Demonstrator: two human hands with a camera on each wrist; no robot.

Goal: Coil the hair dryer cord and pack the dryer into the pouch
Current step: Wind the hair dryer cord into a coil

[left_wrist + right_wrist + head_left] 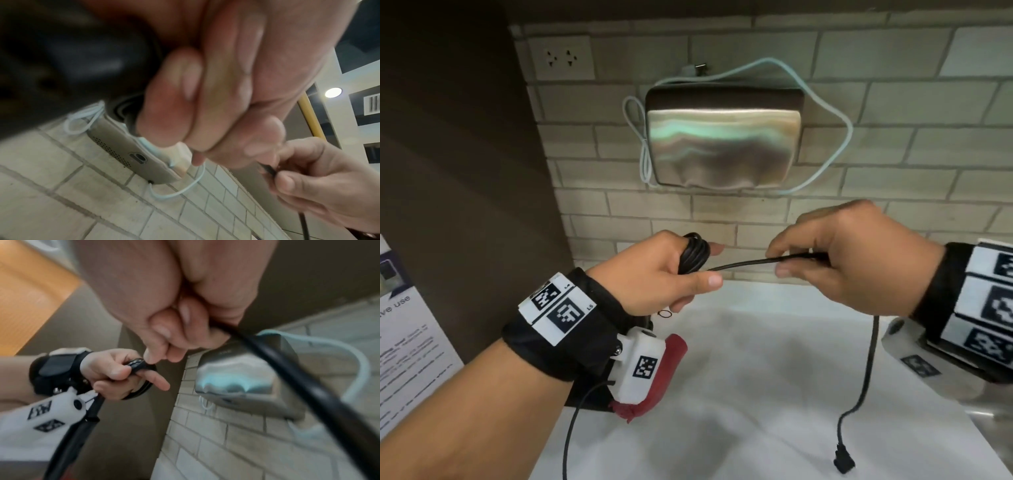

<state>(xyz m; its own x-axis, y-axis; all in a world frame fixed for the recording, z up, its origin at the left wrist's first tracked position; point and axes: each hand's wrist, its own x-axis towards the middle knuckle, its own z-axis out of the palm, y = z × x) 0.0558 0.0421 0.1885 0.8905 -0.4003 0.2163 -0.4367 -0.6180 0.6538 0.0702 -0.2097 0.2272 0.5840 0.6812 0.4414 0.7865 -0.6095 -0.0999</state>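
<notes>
Under left hand (667, 274), hair dryer hidden; cord (750, 263) coiled.

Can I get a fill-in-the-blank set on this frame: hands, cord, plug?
1. The coiled loops of the black cord are held in the ____ hand.
2. The right hand pinches the straight run of cord between thumb and ____.
3. The plug at the cord's free end hangs ____ the right hand.
4. The silver box on the tiled wall has a pale ____ looped around it.

Missing words: left; fingers; below; cable
</notes>
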